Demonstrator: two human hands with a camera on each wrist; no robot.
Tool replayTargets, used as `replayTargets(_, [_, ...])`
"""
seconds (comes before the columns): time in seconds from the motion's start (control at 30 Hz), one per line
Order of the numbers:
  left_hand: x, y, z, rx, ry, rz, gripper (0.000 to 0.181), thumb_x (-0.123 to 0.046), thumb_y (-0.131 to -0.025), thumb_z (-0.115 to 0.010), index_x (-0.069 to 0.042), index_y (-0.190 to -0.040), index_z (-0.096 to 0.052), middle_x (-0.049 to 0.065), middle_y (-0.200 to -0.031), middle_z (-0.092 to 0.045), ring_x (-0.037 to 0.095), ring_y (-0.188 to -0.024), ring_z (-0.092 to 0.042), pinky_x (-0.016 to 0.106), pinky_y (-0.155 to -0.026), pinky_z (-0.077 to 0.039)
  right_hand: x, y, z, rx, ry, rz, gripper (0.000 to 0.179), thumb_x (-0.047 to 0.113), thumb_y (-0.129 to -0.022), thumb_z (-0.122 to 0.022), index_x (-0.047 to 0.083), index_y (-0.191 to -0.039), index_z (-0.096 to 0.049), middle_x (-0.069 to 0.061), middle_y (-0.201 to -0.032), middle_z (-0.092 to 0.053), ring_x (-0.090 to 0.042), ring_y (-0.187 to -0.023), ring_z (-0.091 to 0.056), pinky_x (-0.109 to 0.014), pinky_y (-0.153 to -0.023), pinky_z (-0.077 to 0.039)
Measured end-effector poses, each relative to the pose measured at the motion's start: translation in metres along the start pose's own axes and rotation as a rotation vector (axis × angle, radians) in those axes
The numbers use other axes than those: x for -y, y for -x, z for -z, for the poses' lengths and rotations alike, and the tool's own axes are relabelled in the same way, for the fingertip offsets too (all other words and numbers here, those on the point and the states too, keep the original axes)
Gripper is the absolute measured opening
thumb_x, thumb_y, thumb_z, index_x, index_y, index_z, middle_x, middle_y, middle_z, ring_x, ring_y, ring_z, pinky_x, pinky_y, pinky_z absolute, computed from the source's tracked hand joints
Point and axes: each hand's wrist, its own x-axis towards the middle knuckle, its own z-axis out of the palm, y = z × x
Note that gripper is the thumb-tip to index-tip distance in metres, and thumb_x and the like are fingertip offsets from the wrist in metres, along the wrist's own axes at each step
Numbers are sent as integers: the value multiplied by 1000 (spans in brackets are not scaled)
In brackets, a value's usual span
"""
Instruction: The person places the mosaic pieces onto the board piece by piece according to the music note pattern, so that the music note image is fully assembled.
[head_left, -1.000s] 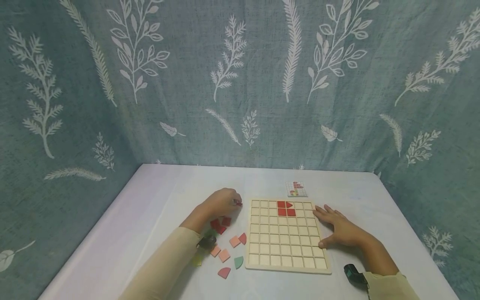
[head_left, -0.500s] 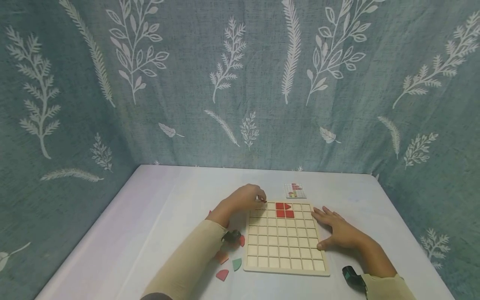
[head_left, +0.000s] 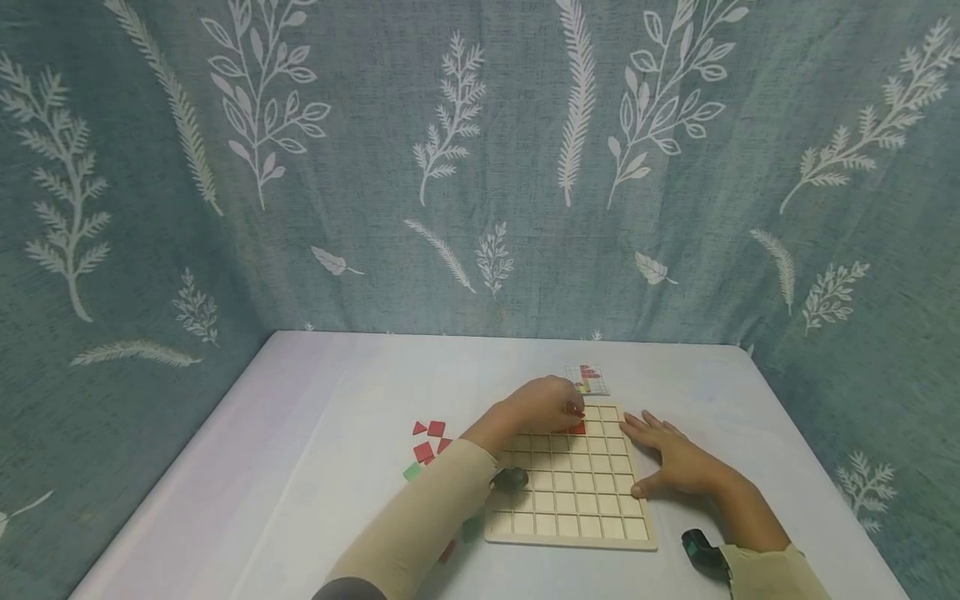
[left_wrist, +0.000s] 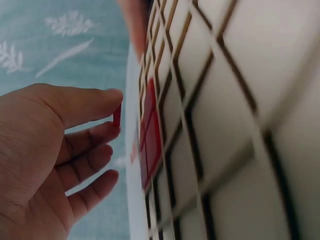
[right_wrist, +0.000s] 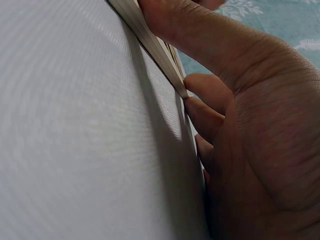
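Observation:
My left hand (head_left: 546, 405) is over the far part of a wooden grid board (head_left: 588, 527). Between thumb and index finger it pinches a small red tile (left_wrist: 117, 116), seen edge-on in the left wrist view, while the other fingers are spread apart. Close by, several red tiles (left_wrist: 151, 137) lie set in the grid; in the head view the hand covers most of them. At the board's right side, my right hand (head_left: 675, 457) lies with fingers extended. Its thumb and fingertips touch the board's edge (right_wrist: 150, 42) in the right wrist view.
Loose red tiles (head_left: 436, 428) and a green tile (head_left: 412, 472) lie left of the board, others partly behind the left sleeve (head_left: 420, 508). A small pattern card (head_left: 594, 380) is just beyond the board's far edge. A leaf-print curtain (head_left: 480, 167) stands behind the white table (head_left: 337, 417).
My left hand has carried the red tile rightward, from beside the loose tiles to above the red tiles in the board. The right hand has stayed at the board's edge.

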Motion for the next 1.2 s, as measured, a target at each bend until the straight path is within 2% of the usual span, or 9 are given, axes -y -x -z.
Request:
replayTargets(0.13, [-14, -13, -6, 34, -48, -45, 13, -25, -94, -66, -19, -101, -75, -13, -95, -66, 1, -88, -58, 18, -79, -46, -1, 0, 0, 0, 2, 4, 113, 57, -61, -82, 5, -150, -35, -16, -157, -24, -43, -144, -7, -59, -111, -2])
replayTargets(0.33, [-28, -20, -12, 53, -77, 12, 15, -26, -93, -67, -20, -105, -74, -12, -98, -65, 4, -95, -58, 20, -84, -46, -3, -1, -2, 5, -1, 9, 113, 57, -62, -82, 6, -150, -35, -14, -157, -24, -41, -144, -6, -58, -112, -2])
replayTargets(0.47, [-28, -21, -16, 58, -101, 49, 15, -28, -93, -66, -21, -103, -75, -12, -98, -64, 5, -96, -59, 21, -88, -45, -3, -2, -3, 12, -2, 3, 113, 57, -61, -82, 6, -150, -34, -14, -157, -23, -40, -145, -6, -57, -112, -1])
replayTargets(0.6, [-26, -22, -18, 63, -98, 56, 13, -28, -92, -66, -21, -98, -75, -13, -93, -65, 5, -93, -61, 22, -88, -46, -2, -1, -2, 10, 10, -4, 114, 57, -61, -82, 5, -150, -34, -14, -157, -23, -40, -145, -7, -56, -112, -1])
replayTargets(0.9, [-26, -19, -13, 57, -116, 27, 13, -26, -93, -66, -18, -96, -76, -12, -84, -59, 2, -79, -55, 19, -79, -47, 0, -1, 1, -1, 12, -8, 114, 57, -60, -83, 4, -150, -36, -14, -157, -25, -41, -144, -7, -58, -112, -2])
replayTargets(1.13, [-25, -18, -13, 39, -114, 2, 14, -27, -93, -67, -18, -86, -76, -14, -75, -56, 3, -70, -49, 18, -71, -45, -1, -1, 1, -3, 11, -8, 115, 57, -60, -83, 4, -149, -36, -14, -157, -25, -41, -144, -8, -58, -112, -1])
replayTargets(1.2, [-24, -17, -12, 35, -121, -14, 15, -28, -93, -66, -19, -86, -76, -15, -76, -57, 3, -72, -50, 18, -75, -45, -1, -1, 1, -1, 14, -8, 115, 58, -60, -83, 4, -149, -35, -15, -157, -25, -41, -144, -8, -58, -112, -1])
